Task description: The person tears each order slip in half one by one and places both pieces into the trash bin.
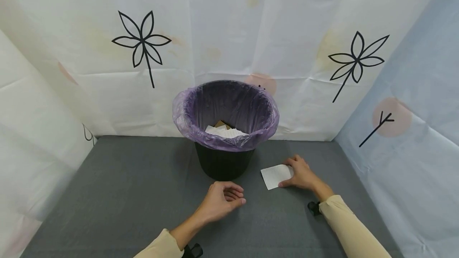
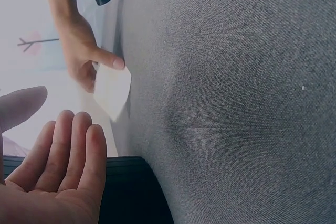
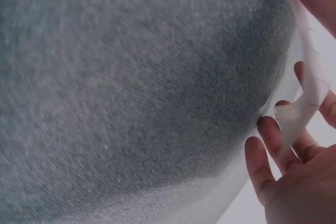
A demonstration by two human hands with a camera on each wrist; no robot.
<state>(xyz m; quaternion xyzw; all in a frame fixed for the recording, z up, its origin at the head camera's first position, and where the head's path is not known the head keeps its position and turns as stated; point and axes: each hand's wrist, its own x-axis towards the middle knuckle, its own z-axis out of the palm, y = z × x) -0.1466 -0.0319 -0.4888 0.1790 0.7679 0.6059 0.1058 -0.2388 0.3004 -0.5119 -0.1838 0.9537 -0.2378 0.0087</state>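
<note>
A small white sheet of paper [image 1: 276,176] is held by its right edge between the thumb and fingers of my right hand [image 1: 300,173], low over the grey surface. In the right wrist view the paper [image 3: 310,72] bows between thumb and fingers. My left hand [image 1: 220,201] holds nothing; its fingers are loosely bent, in front of the bin. From the left wrist its palm and fingers [image 2: 63,156] show beside the dark bin wall. The black bin [image 1: 225,162] has a purple plastic liner [image 1: 186,110] folded over its rim. White papers [image 1: 226,131] and a brown piece [image 1: 222,124] lie inside.
A grey cloth surface [image 1: 136,186] spreads under the bin and both hands. White sheeting with printed leaf outlines [image 1: 222,43] stands behind the bin, and more hangs at left and right. A thin dark cord [image 1: 87,133] shows at the back left corner.
</note>
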